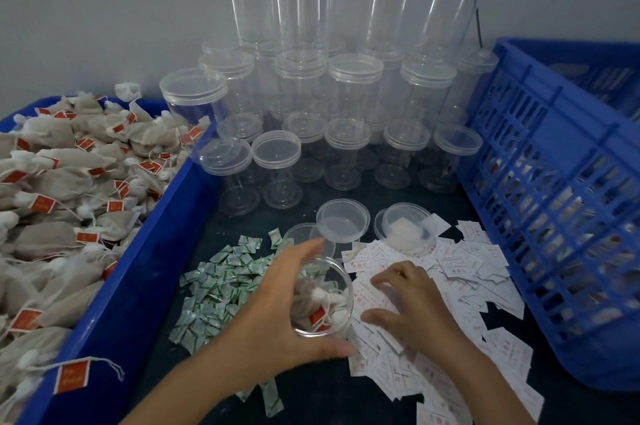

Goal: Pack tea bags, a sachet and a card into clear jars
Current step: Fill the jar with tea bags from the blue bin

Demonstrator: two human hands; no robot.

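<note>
Left hand (pixel 277 300) clasps the seemingly light, slippery jar (pixel 341 281) round its wall; right hand (pixel 412 303) rests on flimsy cards (pixel 485 268), grip unclear.

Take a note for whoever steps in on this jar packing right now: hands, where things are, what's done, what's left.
Left hand grips the open jar, tilted, tea bags inside.
Right hand rests spread on the card pile; no card lifted yet.
Green sachets lie left of the jar; spare tea bags fill the blue bin; loose lids sit behind.
Done: tea bags in. Sachet inside: cannot tell.
Left: card in, lid on, then the empty jars at the back.
</note>
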